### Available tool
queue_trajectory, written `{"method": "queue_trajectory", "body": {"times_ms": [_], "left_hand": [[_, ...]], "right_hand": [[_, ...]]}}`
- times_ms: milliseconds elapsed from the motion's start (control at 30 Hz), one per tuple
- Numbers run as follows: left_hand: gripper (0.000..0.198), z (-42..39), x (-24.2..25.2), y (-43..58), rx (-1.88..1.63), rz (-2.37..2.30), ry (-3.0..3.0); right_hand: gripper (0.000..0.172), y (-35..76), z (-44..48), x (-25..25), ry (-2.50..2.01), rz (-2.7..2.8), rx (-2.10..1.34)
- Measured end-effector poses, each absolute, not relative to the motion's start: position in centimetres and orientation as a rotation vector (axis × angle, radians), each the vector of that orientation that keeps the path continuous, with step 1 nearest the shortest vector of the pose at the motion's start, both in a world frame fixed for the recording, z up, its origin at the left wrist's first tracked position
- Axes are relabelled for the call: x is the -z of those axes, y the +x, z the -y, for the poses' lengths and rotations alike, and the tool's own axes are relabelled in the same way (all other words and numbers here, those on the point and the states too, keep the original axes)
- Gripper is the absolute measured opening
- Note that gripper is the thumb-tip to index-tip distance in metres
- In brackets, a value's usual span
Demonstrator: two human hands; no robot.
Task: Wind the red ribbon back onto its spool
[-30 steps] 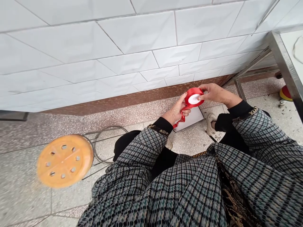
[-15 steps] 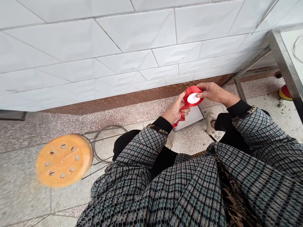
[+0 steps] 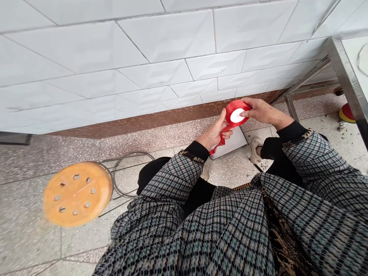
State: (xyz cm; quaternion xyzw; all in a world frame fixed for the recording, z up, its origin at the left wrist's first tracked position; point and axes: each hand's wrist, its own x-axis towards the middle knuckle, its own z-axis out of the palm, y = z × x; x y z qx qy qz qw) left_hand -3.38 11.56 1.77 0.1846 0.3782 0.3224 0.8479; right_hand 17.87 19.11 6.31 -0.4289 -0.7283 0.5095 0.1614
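A roll of red ribbon [image 3: 229, 112] with a white centre is held up in front of me, its round face tilted toward the camera. My right hand [image 3: 260, 111] grips its right side, with the thumb against the white centre. My left hand [image 3: 216, 132] is closed around the loose ribbon just below and left of the roll, its thumb close to the roll's edge. A crumpled tail of ribbon hangs out beneath the left palm. Part of the left fingers is hidden behind the ribbon.
A flat white-topped object [image 3: 234, 142] lies on the floor below the hands. An orange round stool [image 3: 77, 194] with a wire frame stands at left. A metal table frame [image 3: 346, 76] is at right, with a red and yellow object [image 3: 347, 113] beneath it. A tiled wall [image 3: 172, 38] rises ahead.
The ribbon roll and my right hand have shifted slightly right and up, away from my left hand. A little more ribbon shows between the roll and my left fingers.
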Motion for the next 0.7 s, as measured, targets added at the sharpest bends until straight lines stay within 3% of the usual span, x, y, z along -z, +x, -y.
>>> {"method": "queue_trajectory", "body": {"times_ms": [433,533,700], "left_hand": [[0.064,-11.1,-1.0,-3.2,-0.583,-0.830,0.449],[0.056,-11.0,-1.3,-2.9,-0.648,-0.841,0.387],[0.051,-11.1,-1.9,-2.7,-0.765,-0.868,0.267]], "right_hand": [[0.026,18.2,-19.3,-7.5,-1.171,2.882,-0.839],[0.026,17.8,-19.1,-7.2,-1.229,2.790,-0.876],[0.030,17.3,-18.8,-7.0,-1.356,2.261,-1.234]]}}
